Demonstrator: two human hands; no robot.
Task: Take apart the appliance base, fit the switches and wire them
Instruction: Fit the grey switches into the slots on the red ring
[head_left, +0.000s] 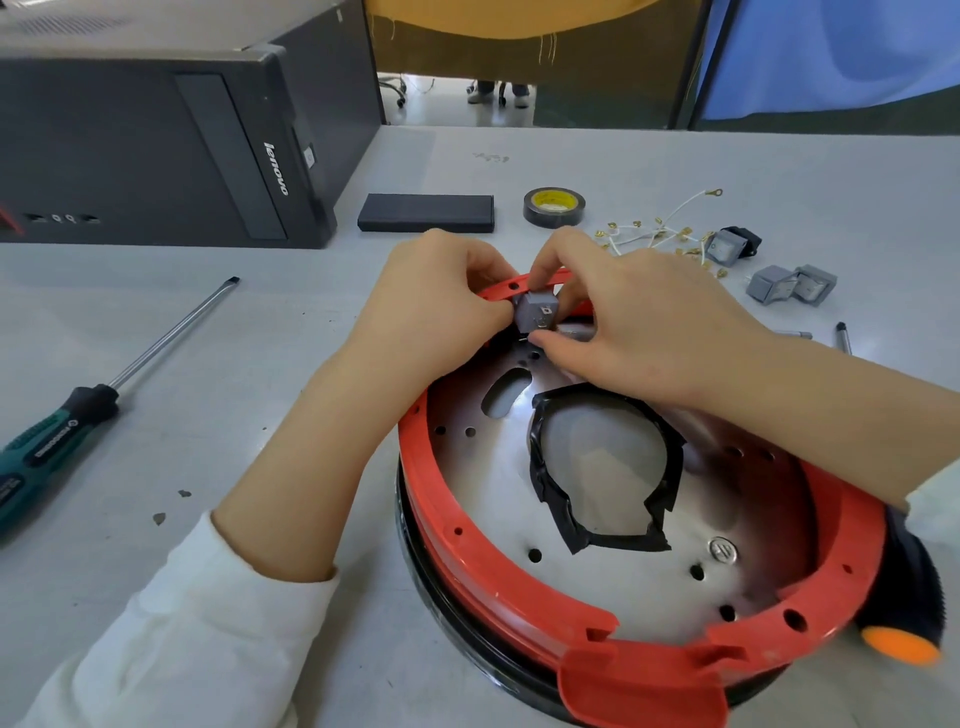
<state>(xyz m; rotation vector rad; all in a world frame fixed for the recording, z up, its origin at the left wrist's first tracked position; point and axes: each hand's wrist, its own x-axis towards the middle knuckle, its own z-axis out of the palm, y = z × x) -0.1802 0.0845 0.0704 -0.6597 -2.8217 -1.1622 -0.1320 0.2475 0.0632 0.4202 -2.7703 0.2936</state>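
Switch (535, 312), grey, sits at the far rim of the red appliance base (519, 577), pinched by my left hand (441, 306) and right hand (628, 317), fitting step underway; next I'd guess press it squarely into its rim slot.

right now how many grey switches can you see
4: one switch pinched by both hands at the red ring's far edge, one beside the wires, two side by side on the table right. Others may be hidden.
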